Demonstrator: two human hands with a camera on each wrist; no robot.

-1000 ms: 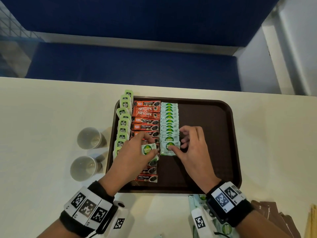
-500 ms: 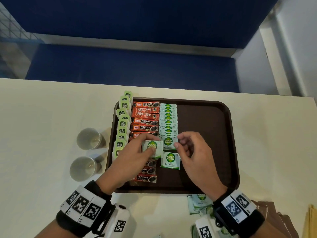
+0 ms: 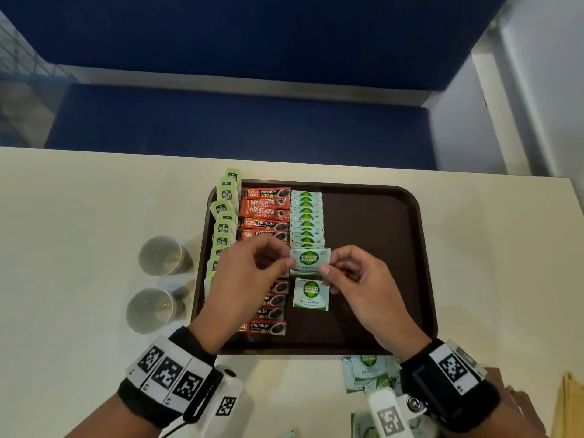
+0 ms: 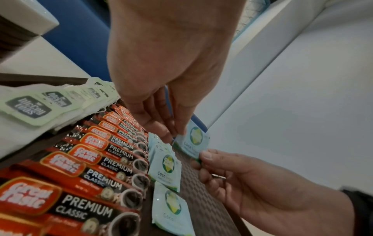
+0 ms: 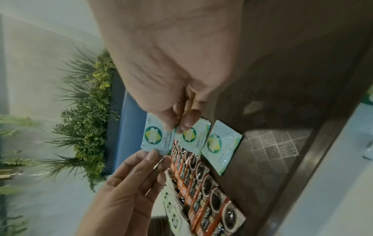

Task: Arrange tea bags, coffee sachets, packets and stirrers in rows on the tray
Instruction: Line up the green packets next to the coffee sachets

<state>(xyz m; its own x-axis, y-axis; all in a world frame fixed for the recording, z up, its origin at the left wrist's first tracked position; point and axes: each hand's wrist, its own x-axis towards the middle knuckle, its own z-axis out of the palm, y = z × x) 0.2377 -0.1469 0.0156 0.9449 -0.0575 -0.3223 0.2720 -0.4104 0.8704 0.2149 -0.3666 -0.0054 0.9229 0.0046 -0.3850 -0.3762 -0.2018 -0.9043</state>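
Observation:
On the brown tray run three rows: green tea bags on the left, red coffee sachets, then pale Coco Sugar packets. Both hands hold one Coco Sugar packet just above the near end of that row. My left hand pinches its left edge. My right hand pinches its lower right corner. The wrist views show the same packet between the two hands. Another packet lies loose on the tray just nearer me.
Two paper cups stand left of the tray. More Coco Sugar packets lie on the white table by my right wrist. Brown packets and a yellow stack sit at the lower right. The tray's right half is bare.
My left hand carried its packet right, over the sugar row, and my right hand took hold of its corner. One packet now lies apart, nearer me on the tray.

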